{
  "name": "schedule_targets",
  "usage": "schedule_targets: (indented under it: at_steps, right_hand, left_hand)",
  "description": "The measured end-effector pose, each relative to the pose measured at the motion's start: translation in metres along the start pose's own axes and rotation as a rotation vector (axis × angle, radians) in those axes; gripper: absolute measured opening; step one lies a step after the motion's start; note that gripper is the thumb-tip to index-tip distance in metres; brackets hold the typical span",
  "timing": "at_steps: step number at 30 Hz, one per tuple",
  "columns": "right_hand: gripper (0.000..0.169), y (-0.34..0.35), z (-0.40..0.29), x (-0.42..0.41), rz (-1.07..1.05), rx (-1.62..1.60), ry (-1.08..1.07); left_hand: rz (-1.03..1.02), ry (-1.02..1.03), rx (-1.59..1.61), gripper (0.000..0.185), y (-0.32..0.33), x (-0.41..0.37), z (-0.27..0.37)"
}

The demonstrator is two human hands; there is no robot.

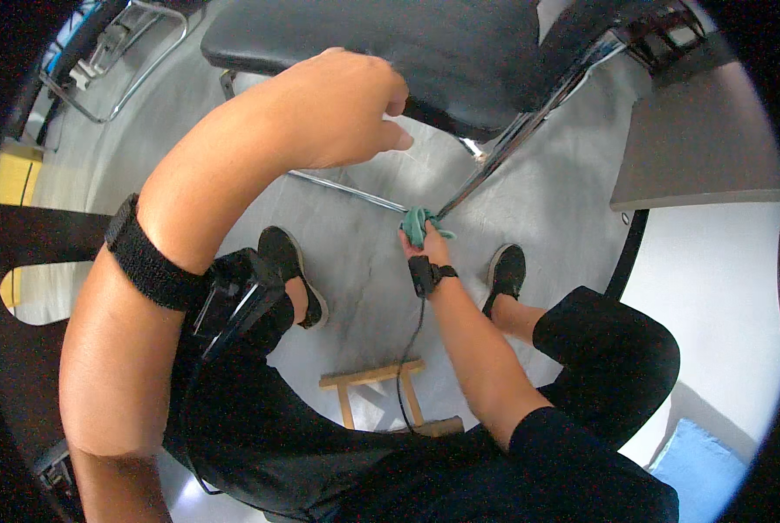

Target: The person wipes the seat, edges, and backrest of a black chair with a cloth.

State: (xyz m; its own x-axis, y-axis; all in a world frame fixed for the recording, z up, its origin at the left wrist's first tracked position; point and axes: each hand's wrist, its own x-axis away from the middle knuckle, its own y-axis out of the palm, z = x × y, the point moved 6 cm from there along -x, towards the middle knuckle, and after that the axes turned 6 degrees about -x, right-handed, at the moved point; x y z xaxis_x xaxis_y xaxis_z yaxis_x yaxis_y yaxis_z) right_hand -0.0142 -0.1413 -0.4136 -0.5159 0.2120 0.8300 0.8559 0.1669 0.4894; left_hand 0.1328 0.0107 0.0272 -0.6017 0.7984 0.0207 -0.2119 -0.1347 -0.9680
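My right hand (434, 246) is closed on a green cloth (416, 224). It presses the cloth against the low corner where the chrome tubes (354, 191) of a chair frame meet, close to the floor. Above hangs the chair's padded black seat (377, 33). My left hand (354, 108) is in front of the seat's near edge, much closer to the camera. Its fingers are bent, with a small gap between thumb and forefinger. Most of those fingers are hidden, so whether they touch the seat cannot be made out.
A wooden stool (371, 374) is beneath me, between my feet on the grey floor (357, 261). At right stands a cabinet with a dark panel (697, 150). A blue cloth (700, 467) lies lower right. A metal footrest frame (118, 98) is upper left. A cable (403, 386) trails from my right wrist.
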Motion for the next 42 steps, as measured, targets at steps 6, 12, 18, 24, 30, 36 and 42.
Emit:
schedule_targets:
  at_steps: [6, 12, 18, 24, 30, 36, 42]
  right_hand:
    - [0.024, 0.011, -0.014, -0.035, -0.149, -0.427, -0.076]
    - [0.03, 0.037, -0.014, 0.018, -0.144, -0.675, 0.126]
    - [0.03, 0.08, -0.035, 0.088, -0.341, -0.559, 0.068]
    - [0.03, 0.143, -0.051, 0.17, -0.414, -0.525, 0.036]
    - [0.025, 0.174, -0.075, 0.232, -0.481, -0.4, 0.013]
    - [0.027, 0.182, -0.089, 0.267, -0.548, -0.235, -0.006]
    - [0.029, 0.204, -0.097, 0.303, -0.731, -0.183, -0.089]
  left_hand:
    - [0.015, 0.038, -0.043, 0.03, 0.0, -0.002, 0.004]
    - [-0.038, -0.01, -0.073, 0.032, -0.003, -0.001, 0.004]
    - [0.029, 0.015, -0.126, 0.033, -0.003, -0.004, 0.003]
    - [0.001, -0.026, -0.072, 0.03, -0.002, -0.004, -0.006]
    - [0.047, 0.018, 0.041, 0.03, 0.002, -0.01, -0.012]
    - [0.107, 0.049, 0.157, 0.029, 0.001, -0.003, -0.027]
    - [0.183, 0.03, 0.205, 0.025, -0.01, -0.001, -0.039]
